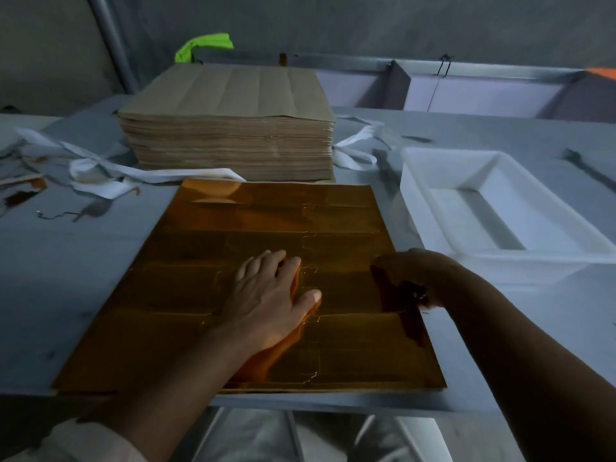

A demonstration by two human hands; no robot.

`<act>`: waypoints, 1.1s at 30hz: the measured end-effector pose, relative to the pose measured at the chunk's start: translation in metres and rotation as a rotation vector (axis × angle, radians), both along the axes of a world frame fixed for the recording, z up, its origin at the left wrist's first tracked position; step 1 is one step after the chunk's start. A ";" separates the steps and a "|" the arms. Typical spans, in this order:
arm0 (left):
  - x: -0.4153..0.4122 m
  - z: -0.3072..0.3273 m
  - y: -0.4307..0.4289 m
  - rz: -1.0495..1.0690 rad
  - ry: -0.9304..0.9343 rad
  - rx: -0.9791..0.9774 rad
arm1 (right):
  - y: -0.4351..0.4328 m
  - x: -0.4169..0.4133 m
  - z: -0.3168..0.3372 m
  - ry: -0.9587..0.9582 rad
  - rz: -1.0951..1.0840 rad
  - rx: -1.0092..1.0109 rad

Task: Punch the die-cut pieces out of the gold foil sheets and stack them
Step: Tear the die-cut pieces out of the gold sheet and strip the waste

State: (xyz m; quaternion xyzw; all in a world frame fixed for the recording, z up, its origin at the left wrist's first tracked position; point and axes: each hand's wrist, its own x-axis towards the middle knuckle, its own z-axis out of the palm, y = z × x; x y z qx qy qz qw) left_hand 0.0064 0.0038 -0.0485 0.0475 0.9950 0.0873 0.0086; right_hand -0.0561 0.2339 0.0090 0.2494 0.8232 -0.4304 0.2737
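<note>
foil sheet (186,295) is pressed down by the left hand (270,295), fingers (290,266) straight; its right edge is pinched by the right hand (416,278).

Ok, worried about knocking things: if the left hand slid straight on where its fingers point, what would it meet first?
The left hand would cross bare gold foil sheet, then probably meet the brown paper stack near its right front corner; depth is unclear.
</note>
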 end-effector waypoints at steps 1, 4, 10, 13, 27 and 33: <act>-0.001 0.000 0.000 -0.001 0.004 -0.001 | 0.000 0.000 0.000 0.002 -0.006 -0.026; -0.001 -0.001 -0.001 -0.005 0.014 -0.003 | 0.000 -0.001 -0.001 0.061 -0.021 -0.076; -0.003 -0.003 -0.001 -0.014 0.025 -0.022 | 0.000 0.004 -0.010 0.107 -0.120 -0.196; -0.006 -0.003 -0.001 -0.014 0.025 -0.029 | -0.003 0.004 -0.017 0.179 -0.180 -0.171; -0.020 -0.006 0.009 0.024 0.029 -0.036 | 0.016 -0.010 -0.015 0.153 -0.112 -0.233; -0.026 0.007 -0.005 0.147 -0.075 0.152 | 0.055 0.022 -0.015 0.075 0.035 -0.291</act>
